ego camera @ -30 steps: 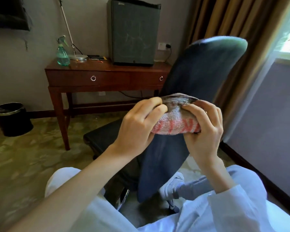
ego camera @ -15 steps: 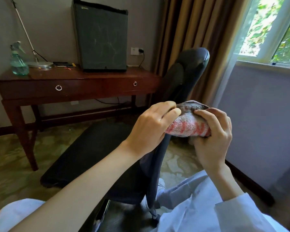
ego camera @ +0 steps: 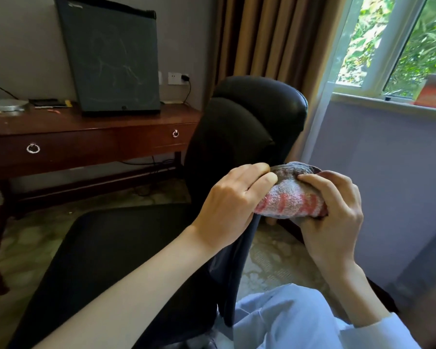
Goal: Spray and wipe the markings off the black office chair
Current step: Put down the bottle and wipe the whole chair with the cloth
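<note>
Wooden desk (ego camera: 86, 127) along the wall, curtained window at right. Centre frame, black office chair (ego camera: 242, 127) — seat spreads low left, padded back rises behind it, long axis near upright. A folded towel (ego camera: 287, 200) straddles a thin chair edge; left hand (ego camera: 232, 205) and right hand (ego camera: 337, 217) curl round it, pinching from either side. Judgement — squeeze evenly, slide along the edge, turn to a clean face once soiled.

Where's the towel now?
Head view, right of centre: the towel is gripped by the left hand and right hand, at a thin edge of the black office chair, below its headrest.
</note>
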### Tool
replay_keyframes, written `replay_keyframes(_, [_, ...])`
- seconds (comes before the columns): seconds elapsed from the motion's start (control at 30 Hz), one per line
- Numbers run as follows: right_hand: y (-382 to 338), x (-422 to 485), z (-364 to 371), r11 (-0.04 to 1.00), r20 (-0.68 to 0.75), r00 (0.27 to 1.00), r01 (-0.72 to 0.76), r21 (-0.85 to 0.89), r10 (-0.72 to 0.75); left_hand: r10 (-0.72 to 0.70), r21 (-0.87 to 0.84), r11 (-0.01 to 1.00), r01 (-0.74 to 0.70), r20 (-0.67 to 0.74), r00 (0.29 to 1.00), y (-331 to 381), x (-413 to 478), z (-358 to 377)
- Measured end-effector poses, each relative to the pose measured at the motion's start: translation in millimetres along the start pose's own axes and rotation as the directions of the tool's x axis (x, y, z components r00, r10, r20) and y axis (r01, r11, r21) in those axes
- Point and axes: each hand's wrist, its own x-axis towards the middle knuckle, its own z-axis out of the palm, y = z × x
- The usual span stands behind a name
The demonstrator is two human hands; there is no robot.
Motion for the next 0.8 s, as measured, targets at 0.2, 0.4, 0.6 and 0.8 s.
replay_keyframes(0.2, [15, 15, 9, 1.000, 0.025, 1.000, -0.015, -0.018, 0.016, 0.041, 0.007, 0.999, -0.041, 0.002, 0.999, -16, 21, 14])
replay_keyframes(0.4, [8, 54, 25, 0.997, -0.020, 1.000, 0.016, -0.075, -0.018, 0.029, 0.010, 1.000, -0.028, -0.057, 0.998, -46, 51, 14])
replay_keyframes(0.6, [-8, 33, 41, 0.975, 0.011, 0.998, 0.070, -0.211, -0.069, 0.033, -0.058, 0.998, -0.037, -0.069, 0.997, -66, 22, 34])
replay_keyframes(0.8, [-6, -26, 64, 0.952, 0.134, 0.991, 0.042, -0.302, -0.001, 0.063, 0.075, 0.995, -0.061, -0.030, 0.998, -69, -33, 47])
